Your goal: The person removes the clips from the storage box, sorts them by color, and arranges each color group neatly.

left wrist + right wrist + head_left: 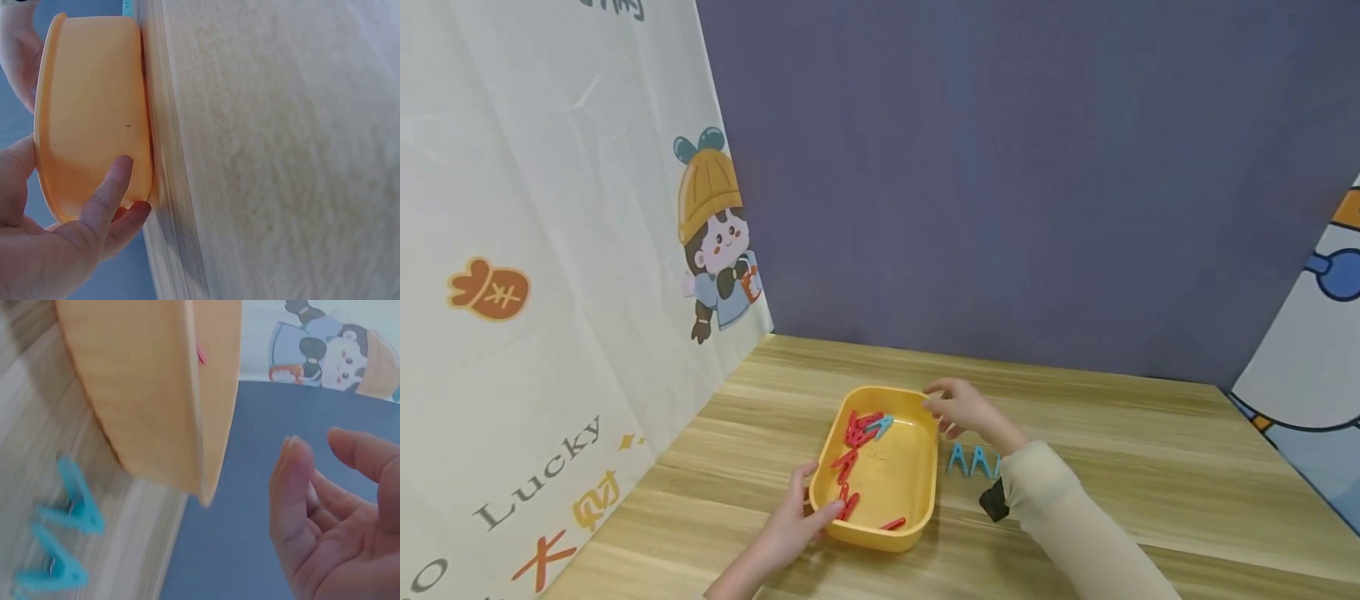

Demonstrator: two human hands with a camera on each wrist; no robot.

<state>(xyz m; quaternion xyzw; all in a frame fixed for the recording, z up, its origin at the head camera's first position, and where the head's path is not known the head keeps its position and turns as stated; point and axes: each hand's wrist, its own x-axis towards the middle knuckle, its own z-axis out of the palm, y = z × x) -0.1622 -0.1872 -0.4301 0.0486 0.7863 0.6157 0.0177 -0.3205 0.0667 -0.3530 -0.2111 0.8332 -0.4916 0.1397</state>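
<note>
A yellow plastic tub (887, 467) stands on the wooden table with several red clothespins (867, 429) and one blue clothespin (880, 426) inside, mostly along its left side. My left hand (793, 521) holds the tub's near-left corner; in the left wrist view its fingers (103, 203) lie against the outer wall. My right hand (962, 408) hovers at the far-right rim, fingers loosely bent, with nothing in it. In the right wrist view, a gap shows between its thumb and fingertips. Blue clothespins (979, 461) stand in a row right of the tub, partly hidden by the right sleeve.
A small black object (995, 500) shows beside the right cuff. The wooden tabletop (1150, 467) stretches to the right. A dark blue-grey panel (1000, 183) rises behind it, and a white printed sheet (550, 250) hangs at the left.
</note>
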